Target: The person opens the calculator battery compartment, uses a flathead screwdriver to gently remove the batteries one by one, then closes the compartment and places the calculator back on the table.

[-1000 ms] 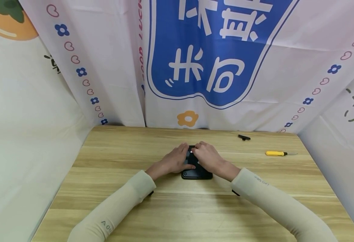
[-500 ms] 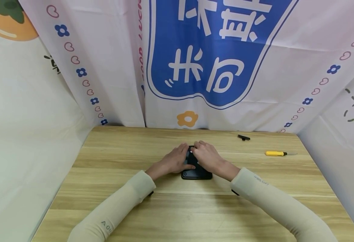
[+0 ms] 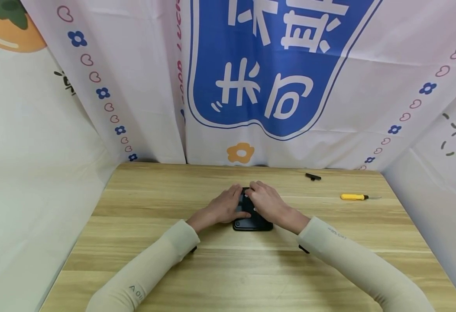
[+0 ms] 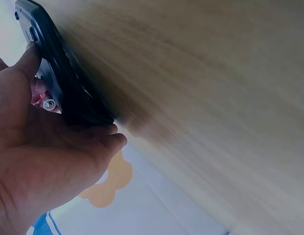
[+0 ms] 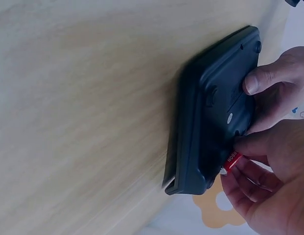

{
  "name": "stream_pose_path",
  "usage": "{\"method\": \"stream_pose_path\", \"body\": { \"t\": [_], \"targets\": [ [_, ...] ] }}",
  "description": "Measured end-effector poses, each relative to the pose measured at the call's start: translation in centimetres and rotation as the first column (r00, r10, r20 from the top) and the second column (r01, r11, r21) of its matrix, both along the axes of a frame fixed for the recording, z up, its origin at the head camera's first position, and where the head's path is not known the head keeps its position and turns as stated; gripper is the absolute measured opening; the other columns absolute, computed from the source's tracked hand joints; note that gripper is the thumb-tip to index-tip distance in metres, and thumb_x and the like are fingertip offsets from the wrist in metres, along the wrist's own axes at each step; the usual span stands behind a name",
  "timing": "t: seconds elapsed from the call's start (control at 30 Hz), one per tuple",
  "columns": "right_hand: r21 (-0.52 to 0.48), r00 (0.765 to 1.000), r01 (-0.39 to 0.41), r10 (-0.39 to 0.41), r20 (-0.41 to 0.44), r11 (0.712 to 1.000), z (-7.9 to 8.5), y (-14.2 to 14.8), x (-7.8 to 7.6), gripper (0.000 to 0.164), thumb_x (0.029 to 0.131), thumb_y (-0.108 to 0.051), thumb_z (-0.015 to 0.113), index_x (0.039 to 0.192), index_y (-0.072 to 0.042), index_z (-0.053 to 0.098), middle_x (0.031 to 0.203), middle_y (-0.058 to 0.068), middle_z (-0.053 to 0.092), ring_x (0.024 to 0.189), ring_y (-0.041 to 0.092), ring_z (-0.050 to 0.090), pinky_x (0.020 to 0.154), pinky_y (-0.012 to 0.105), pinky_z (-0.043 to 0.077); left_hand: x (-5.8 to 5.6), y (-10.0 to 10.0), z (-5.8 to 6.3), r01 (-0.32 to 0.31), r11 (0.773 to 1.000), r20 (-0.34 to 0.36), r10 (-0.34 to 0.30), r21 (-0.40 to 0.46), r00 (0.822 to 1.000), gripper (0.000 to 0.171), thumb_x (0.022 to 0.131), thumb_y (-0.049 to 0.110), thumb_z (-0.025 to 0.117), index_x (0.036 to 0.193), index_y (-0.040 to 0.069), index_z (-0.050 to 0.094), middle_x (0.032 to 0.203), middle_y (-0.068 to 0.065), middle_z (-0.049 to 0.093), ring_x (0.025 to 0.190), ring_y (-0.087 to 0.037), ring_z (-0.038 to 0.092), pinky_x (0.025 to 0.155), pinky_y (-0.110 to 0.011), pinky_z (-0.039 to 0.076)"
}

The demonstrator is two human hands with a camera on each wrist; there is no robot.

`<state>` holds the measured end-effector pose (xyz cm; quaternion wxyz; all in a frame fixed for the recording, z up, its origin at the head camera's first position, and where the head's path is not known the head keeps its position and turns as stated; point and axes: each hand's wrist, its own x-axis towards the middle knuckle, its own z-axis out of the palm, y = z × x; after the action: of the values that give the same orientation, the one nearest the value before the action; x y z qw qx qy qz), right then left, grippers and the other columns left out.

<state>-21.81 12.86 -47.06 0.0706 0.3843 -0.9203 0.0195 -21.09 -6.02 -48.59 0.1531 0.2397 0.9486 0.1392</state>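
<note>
Pinches, between the thumb and fingers of the right hand [image 5: 284, 178], a small red cylindrical battery with a shiny metal end [image 5: 233, 160], at the far part of an upturned black, slab-shaped plastic device [image 5: 193, 125]. Grips the device's other side with the left hand [image 3: 224, 206], thumb laid across the back, fingers close together along the edge. To judge by the pinch, busy with seating or freeing the battery; cannot tell which. Calls next for a steady left hold and either a push down to seat the battery or a lift to clear it.

Beneath both hands, the device, flat near the middle of the pale wood-grain table [image 3: 153, 264]. Beyond, towards the far edge on the right, a small black plastic strip [image 3: 313, 177], perhaps the battery cover. Farther right, a slim yellow-handled screwdriver [image 3: 353, 197], lying untouched.

Counted: one battery in sight, one device, one strip, one screwdriver. Cannot tell whether any more batteries sit hidden under the fingers.
</note>
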Motion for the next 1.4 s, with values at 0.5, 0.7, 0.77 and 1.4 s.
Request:
{"method": "stream_pose_path", "body": {
  "t": [0.5, 0.7, 0.77, 1.4],
  "targets": [
    [-0.162, 0.999, -0.032, 0.035, 0.014, 0.986, -0.2, 0.7, 0.1, 0.019, 0.101, 0.004, 0.067, 0.118, 0.000, 0.075, 0.112, 0.013, 0.078, 0.102, 0.028, 0.073, 0.087, 0.041, 0.064, -0.3, -0.3, 0.0, 0.012, 1.000, -0.001, -0.012, -0.003, 1.000, 0.098, 0.103, 0.058, 0.063, 0.166, -0.003, 0.020, 0.174, -0.020, 0.020, 0.163, -0.033, 0.018, 0.131, -0.046, 0.023],
    [-0.225, 0.998, -0.004, 0.017, 0.057, 0.974, -0.2, 1.0, -0.1, 0.022, 0.100, 0.005, 0.068, 0.121, 0.003, 0.074, 0.112, 0.015, 0.077, 0.104, 0.028, 0.075, 0.087, 0.041, 0.064, -0.3, -0.2, -0.1, 0.008, 1.000, 0.006, -0.008, -0.004, 1.000, 0.098, 0.103, 0.058, 0.062, 0.167, -0.003, 0.020, 0.175, -0.020, 0.019, 0.163, -0.032, 0.017, 0.132, -0.046, 0.022],
    [-0.260, 0.996, 0.021, 0.002, 0.087, 0.965, -0.1, 1.1, -0.1, 0.022, 0.102, 0.004, 0.066, 0.122, 0.004, 0.074, 0.112, 0.015, 0.077, 0.102, 0.028, 0.076, 0.085, 0.040, 0.064, -0.2, -0.2, -0.1, 0.007, 1.000, 0.010, -0.007, -0.002, 1.000, 0.098, 0.103, 0.058, 0.062, 0.167, -0.002, 0.019, 0.175, -0.020, 0.019, 0.163, -0.031, 0.016, 0.132, -0.045, 0.021],
    [-0.499, 0.854, 0.377, -0.084, 0.514, 0.780, 1.2, 1.3, -0.9, 0.024, 0.106, 0.000, 0.062, 0.126, 0.009, 0.071, 0.103, 0.014, 0.079, 0.093, 0.022, 0.074, 0.084, 0.038, 0.064, -0.1, -0.1, -0.1, 0.006, 1.000, 0.011, -0.006, 0.024, 1.000, 0.099, 0.102, 0.058, 0.064, 0.167, -0.002, 0.019, 0.174, -0.021, 0.020, 0.163, -0.032, 0.018, 0.131, -0.047, 0.022]
  ]
}}
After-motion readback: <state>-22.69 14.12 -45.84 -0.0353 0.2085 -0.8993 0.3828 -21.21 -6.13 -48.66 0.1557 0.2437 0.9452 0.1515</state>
